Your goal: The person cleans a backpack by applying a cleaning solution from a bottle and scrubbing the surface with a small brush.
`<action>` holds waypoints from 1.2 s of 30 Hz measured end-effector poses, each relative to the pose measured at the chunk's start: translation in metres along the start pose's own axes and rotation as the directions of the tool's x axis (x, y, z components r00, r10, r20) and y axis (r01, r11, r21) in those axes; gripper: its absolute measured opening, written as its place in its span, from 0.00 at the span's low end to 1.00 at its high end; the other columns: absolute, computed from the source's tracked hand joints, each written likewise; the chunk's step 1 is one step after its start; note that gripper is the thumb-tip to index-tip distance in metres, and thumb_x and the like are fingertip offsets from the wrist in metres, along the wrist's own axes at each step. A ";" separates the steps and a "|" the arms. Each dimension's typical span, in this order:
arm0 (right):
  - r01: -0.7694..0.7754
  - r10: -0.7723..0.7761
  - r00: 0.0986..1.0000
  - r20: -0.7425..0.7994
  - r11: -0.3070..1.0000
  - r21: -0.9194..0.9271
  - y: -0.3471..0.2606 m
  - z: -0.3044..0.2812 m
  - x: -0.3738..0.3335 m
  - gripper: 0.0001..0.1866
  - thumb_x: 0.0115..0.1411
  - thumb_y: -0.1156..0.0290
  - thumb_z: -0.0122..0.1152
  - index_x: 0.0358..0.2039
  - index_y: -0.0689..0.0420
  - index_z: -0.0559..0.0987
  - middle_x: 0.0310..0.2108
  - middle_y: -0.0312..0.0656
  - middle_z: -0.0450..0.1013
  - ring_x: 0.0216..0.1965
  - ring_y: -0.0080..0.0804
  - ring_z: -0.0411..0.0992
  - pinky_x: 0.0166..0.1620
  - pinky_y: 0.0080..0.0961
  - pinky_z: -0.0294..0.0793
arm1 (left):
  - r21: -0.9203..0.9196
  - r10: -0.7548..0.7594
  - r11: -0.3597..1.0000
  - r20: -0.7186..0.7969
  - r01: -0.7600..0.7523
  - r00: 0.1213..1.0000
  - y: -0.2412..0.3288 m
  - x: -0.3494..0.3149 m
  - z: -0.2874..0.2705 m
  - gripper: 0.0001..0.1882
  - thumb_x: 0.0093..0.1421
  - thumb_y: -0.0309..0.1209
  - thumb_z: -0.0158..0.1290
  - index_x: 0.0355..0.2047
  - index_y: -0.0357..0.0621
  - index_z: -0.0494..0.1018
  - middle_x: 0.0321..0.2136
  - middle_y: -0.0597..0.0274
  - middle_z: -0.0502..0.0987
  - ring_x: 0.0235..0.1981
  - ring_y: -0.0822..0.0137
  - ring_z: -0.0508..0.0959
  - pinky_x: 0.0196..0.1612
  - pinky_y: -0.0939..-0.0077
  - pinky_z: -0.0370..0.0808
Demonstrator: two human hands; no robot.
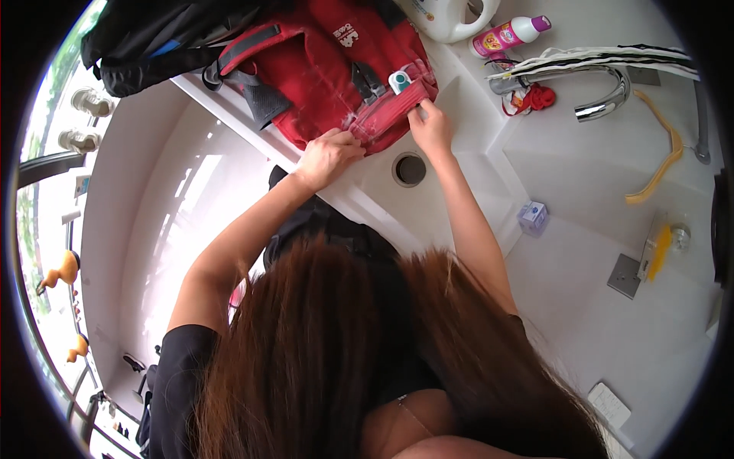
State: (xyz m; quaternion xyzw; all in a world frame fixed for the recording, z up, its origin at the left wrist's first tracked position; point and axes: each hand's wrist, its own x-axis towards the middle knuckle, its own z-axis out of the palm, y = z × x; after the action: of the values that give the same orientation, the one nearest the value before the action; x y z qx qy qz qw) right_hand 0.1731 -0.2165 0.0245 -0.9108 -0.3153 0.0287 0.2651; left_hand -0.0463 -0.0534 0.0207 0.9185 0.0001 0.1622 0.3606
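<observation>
A red backpack (313,73) with grey straps and black buckles lies over the sink's upper left part. My left hand (330,158) is closed on its lower edge, fingertips pressed into the red fabric. Higher and to the right, my right hand (430,127) pinches the end of a red flap on the same bag. Between the two hands the flap is stretched out, with whitish streaks like foam or suds on the fabric. A small white and teal object (399,81) rests on the bag just above the flap; its kind is unclear.
The white sink (451,206) has a round drain (408,169) below the bag. Right of it are a chrome faucet (604,107), a pink bottle (505,37), a white jug (447,17), a red cloth (539,98) and a small box (533,217). Black fabric (153,46) lies upper left.
</observation>
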 end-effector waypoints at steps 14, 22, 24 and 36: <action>0.113 -0.227 0.967 0.117 0.791 0.602 -0.046 0.010 -0.066 0.10 0.65 0.61 0.66 0.40 0.54 0.82 0.24 0.39 0.76 0.23 0.32 0.73 0.28 0.33 0.71 | 0.045 0.028 0.999 -0.011 -0.028 1.000 -0.002 -0.003 0.002 0.07 0.57 0.33 0.61 0.36 0.53 0.84 0.35 0.70 0.78 0.40 0.64 0.79 0.39 0.68 0.81; 0.159 -0.168 0.984 -0.053 0.977 -0.143 0.005 -0.011 0.009 0.08 0.59 0.62 0.62 0.33 0.52 0.79 0.32 0.49 0.79 0.32 0.59 0.76 0.35 0.53 0.75 | 0.036 0.055 0.998 -0.049 -0.054 0.997 -0.005 -0.001 0.002 0.08 0.56 0.32 0.61 0.36 0.52 0.85 0.35 0.70 0.79 0.40 0.65 0.79 0.40 0.69 0.81; 0.175 -0.194 0.977 -0.089 0.967 -0.185 0.003 -0.008 0.010 0.08 0.59 0.63 0.61 0.34 0.52 0.79 0.32 0.49 0.79 0.32 0.60 0.76 0.35 0.53 0.75 | 0.044 0.043 0.998 -0.054 -0.041 0.998 -0.005 0.000 0.002 0.08 0.55 0.31 0.61 0.36 0.52 0.85 0.35 0.70 0.79 0.40 0.65 0.79 0.41 0.70 0.81; -0.701 0.089 0.628 0.773 0.496 0.512 -0.059 -0.048 -0.061 0.18 0.68 0.59 0.65 0.54 0.52 0.80 0.23 0.22 0.65 0.20 0.09 0.59 0.21 0.14 0.57 | 0.024 0.055 0.998 -0.053 -0.054 0.997 -0.005 0.001 0.003 0.08 0.54 0.32 0.62 0.35 0.53 0.85 0.33 0.69 0.78 0.38 0.63 0.79 0.41 0.69 0.80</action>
State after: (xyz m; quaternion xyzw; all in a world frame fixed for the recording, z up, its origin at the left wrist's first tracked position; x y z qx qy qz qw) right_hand 0.1016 -0.2359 0.0887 -0.6730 -0.1023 0.5464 0.4878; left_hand -0.0437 -0.0513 0.0151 0.9176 -0.0135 0.1965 0.3452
